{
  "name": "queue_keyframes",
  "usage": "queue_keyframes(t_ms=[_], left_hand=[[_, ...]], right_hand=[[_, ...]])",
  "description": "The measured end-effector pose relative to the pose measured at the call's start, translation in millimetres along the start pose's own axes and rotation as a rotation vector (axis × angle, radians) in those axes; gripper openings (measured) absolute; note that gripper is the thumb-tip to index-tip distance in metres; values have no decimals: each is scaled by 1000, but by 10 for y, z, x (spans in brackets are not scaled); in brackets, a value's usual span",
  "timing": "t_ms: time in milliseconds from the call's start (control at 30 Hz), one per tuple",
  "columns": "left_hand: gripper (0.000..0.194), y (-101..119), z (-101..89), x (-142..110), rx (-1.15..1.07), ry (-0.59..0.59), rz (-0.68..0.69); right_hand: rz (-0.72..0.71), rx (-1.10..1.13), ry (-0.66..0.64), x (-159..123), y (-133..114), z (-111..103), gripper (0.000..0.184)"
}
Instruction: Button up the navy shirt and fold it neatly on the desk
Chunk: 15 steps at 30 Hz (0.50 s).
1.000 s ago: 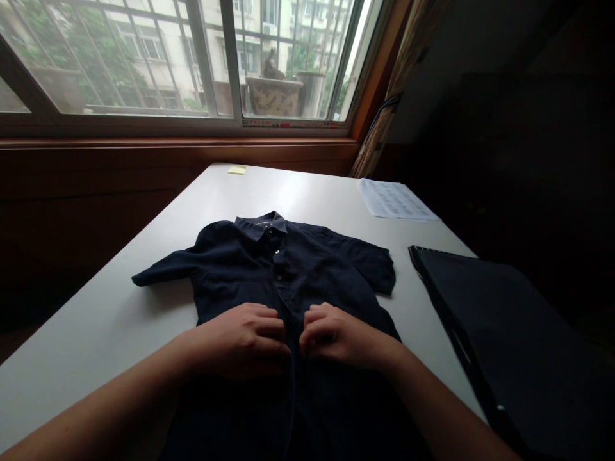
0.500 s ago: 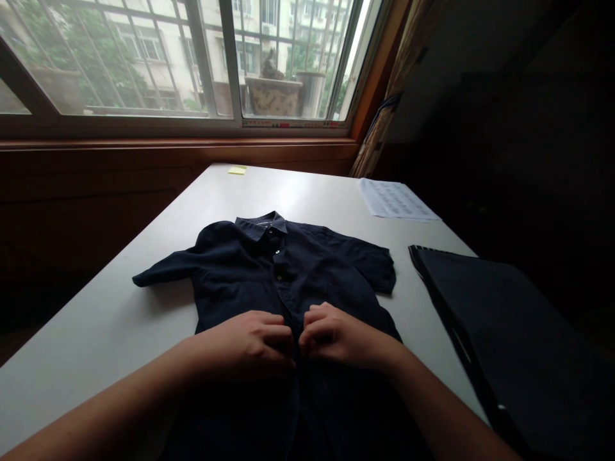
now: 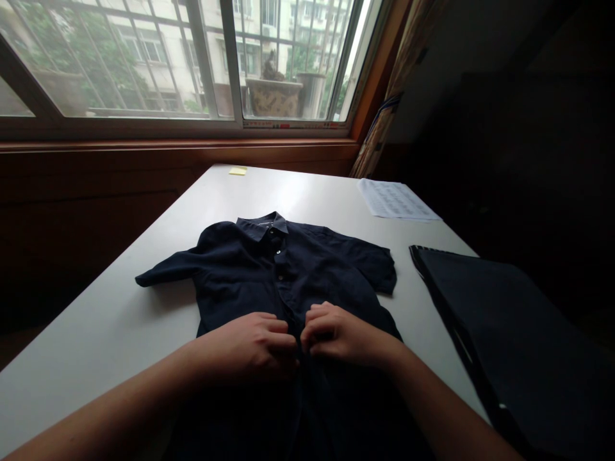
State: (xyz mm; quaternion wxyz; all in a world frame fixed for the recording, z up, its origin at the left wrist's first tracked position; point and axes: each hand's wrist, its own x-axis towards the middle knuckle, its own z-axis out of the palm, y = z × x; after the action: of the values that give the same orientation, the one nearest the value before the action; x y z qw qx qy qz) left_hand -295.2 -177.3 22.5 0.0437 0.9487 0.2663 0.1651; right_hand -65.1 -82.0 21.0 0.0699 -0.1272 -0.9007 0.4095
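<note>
Edged closer to the right hand (image 3: 331, 333) since a second ago: left hand (image 3: 266, 346). Curled nearly closed, both; too dark to tell about any grip. Stretched lengthwise toward the window (image 3: 192, 64) on the counter (image 3: 115, 326), beneath both equally: one navy shirt (image 3: 312, 275). Also counted: one yellow note (image 3: 237, 171).

The shirt (image 3: 240, 272) is dark navy with pale buttons (image 3: 278, 252), the table (image 3: 120, 320) white, the far note (image 3: 237, 171) pale yellow, the far-right papers (image 3: 398, 200) grey-printed white.

Bare hands (image 3: 264, 346) (image 3: 334, 333) close together, fingers (image 3: 314, 325) curled (perhaps pinching, in shadow), forearms (image 3: 129, 390) angled inward
</note>
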Motion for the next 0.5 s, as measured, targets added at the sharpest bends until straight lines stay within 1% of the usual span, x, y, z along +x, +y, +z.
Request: queue_keyframes(t_ms=[133,267,333,500], left_hand=[[12,-1,14,2,36,26,32],[14,-1,33,-2,58,69,30],[15,-2,40,-5,66,57,34],[11,-4,9,-4,75,14,48]], right_hand=[[13,10,-10,1,-13,-18,11],[28,19,-24,-1,-33,-41,10],[30,15,-25,-1,-41,-50,9],[41,0,-35,4,-49,-57,9]])
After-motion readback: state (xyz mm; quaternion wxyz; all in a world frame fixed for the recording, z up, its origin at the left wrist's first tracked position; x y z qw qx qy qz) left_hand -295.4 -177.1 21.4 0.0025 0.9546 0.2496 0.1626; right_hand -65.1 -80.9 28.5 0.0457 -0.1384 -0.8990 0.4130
